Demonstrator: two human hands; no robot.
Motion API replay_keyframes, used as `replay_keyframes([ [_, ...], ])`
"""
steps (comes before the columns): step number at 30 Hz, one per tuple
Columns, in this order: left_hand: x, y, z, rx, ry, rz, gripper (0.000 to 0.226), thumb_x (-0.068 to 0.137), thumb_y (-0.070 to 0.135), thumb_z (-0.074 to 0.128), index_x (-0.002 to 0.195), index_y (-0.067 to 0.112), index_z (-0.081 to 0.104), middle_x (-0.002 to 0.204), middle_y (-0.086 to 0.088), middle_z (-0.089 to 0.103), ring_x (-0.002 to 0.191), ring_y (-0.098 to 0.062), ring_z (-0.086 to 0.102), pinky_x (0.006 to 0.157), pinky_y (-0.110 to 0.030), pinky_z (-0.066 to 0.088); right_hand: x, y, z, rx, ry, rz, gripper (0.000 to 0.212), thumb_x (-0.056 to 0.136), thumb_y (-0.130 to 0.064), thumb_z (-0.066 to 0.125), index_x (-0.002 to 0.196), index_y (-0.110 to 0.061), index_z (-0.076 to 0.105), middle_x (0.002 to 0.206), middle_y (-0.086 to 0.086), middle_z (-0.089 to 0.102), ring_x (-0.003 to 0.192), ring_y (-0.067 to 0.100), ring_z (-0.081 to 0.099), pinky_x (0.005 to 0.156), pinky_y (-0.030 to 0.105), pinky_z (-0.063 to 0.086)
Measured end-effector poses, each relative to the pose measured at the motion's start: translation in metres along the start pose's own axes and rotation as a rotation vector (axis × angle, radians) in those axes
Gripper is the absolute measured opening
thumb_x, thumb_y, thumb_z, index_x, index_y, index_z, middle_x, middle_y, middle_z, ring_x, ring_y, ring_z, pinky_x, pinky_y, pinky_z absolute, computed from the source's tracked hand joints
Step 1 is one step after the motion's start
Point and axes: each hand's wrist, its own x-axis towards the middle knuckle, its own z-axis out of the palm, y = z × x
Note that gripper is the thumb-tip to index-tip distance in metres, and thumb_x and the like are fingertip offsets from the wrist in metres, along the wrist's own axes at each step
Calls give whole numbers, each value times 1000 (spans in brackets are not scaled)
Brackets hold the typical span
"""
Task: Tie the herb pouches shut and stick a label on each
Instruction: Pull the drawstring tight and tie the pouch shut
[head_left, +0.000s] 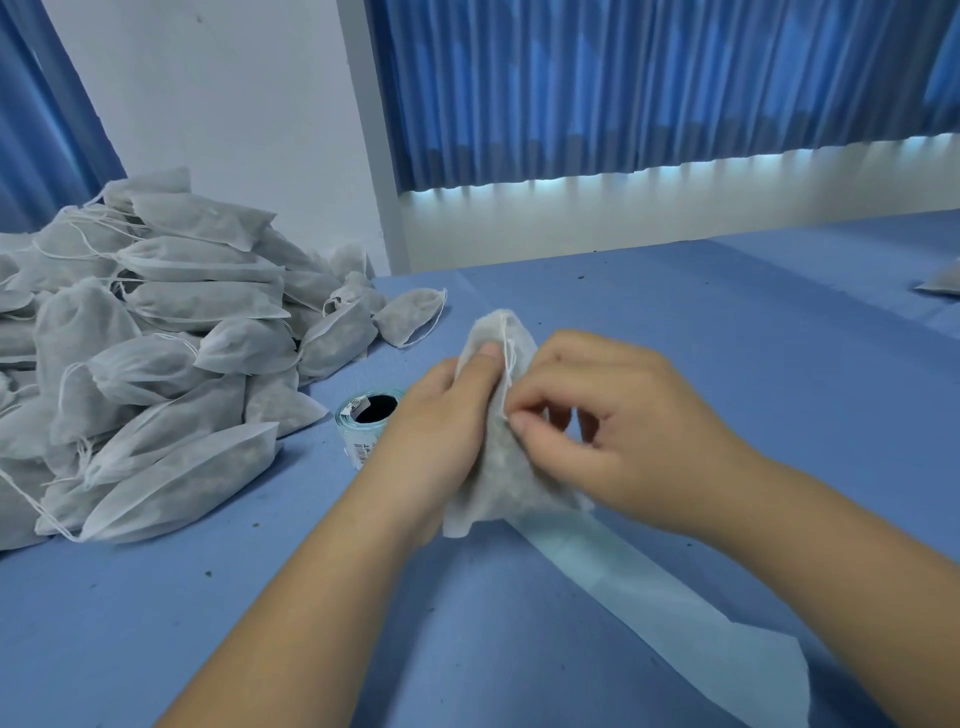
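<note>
- Head view: a white herb pouch was held above the blue worktop, in the middle of the view, between the two hands.
- Its long axis ran away from the person. The mouth end pointed to the far side and upward, and the bottom corner was low and nearest the person.
- The left hand gripped the pouch from its left side, with the thumb pressed on the front near the mouth.
- The right hand pinched the drawstring between thumb and forefinger, against the pouch's front.
- The string ran down from the mouth; whether the mouth was already drawn tight was hard to tell.
- A label roll lay just left of the left hand.
- A big pile of pouches lay further left.
- A pale paper strip lay on the worktop under the right forearm.
</note>
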Motion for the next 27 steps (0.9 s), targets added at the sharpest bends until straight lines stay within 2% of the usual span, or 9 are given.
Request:
replay_keyframes([
  [3, -1, 0, 3, -18, -15, -3, 49, 89, 62, 50, 102, 19, 70, 100, -4, 75, 98, -23, 71, 97, -52, 52, -2, 3, 4, -134, -24, -43, 11, 83, -18, 63, 82, -18, 74, 83, -7, 58, 70, 11, 54, 56, 35, 48],
  [6, -2, 1, 1, -204, -154, -57, 48, 98, 49, 51, 117, 8, 65, 110, -12, 72, 104, -27, 69, 100, -48, 50, -2, 10, 1, -172, -27, -84, 13, 82, -18, 64, 84, -21, 76, 87, -5, 63, 76, 18, 60, 57, 40, 50],
  [10, -3, 3, -6, -449, -394, -68, 34, 94, 22, 56, 118, 0, 64, 107, -14, 67, 99, -28, 65, 89, -39, 54, -2, 16, -4, -149, -49, -48, 22, 83, -18, 62, 97, -26, 77, 97, -6, 64, 86, 20, 58, 66, 43, 51],
  [13, 1, 0, -7, -548, -408, -116, 39, 87, 14, 55, 122, -3, 61, 118, -17, 68, 104, -30, 66, 88, -37, 55, 0, 15, -7, -127, -98, -11, 28, 83, -18, 60, 103, -29, 76, 103, -10, 63, 90, 15, 55, 73, 40, 50],
  [16, 2, -1, -5, -605, -436, -130, 26, 85, 9, 54, 106, 0, 66, 100, -13, 72, 90, -24, 71, 77, -33, 58, 1, 12, -12, 1, -123, 44, 29, 85, -14, 59, 104, -31, 74, 105, -12, 62, 90, 8, 56, 75, 25, 45],
  [20, 2, -4, -6, -362, -251, -148, 17, 88, 7, 57, 104, 6, 64, 88, -10, 68, 79, -20, 69, 68, -30, 56, -9, 20, -25, 167, -13, 402, 18, 84, -13, 63, 86, -30, 68, 82, -19, 63, 71, -2, 58, 64, 13, 45],
  [22, 1, -6, -6, -205, -219, -177, 15, 88, 6, 60, 102, 3, 65, 86, -12, 68, 77, -23, 69, 71, -32, 56, -20, 29, -31, 179, -149, 690, 4, 83, -19, 64, 81, -22, 66, 73, -10, 66, 59, 2, 56, 62, 22, 49],
  [24, 0, -7, -6, -72, -206, -208, 25, 88, 6, 61, 111, -4, 63, 93, -16, 69, 85, -27, 67, 85, -40, 53, -28, 31, -34, 106, -468, 898, 20, 84, -34, 66, 80, -15, 63, 74, 1, 68, 60, 12, 60, 59, 30, 51],
  [27, -3, -8, -5, 113, -190, -205, 36, 79, 16, 68, 112, 1, 64, 99, -17, 71, 89, -27, 68, 91, -44, 50, -32, 25, -30, -121, -673, 882, 41, 74, -58, 69, 68, -20, 55, 64, -5, 58, 57, 12, 51, 54, 26, 41],
])
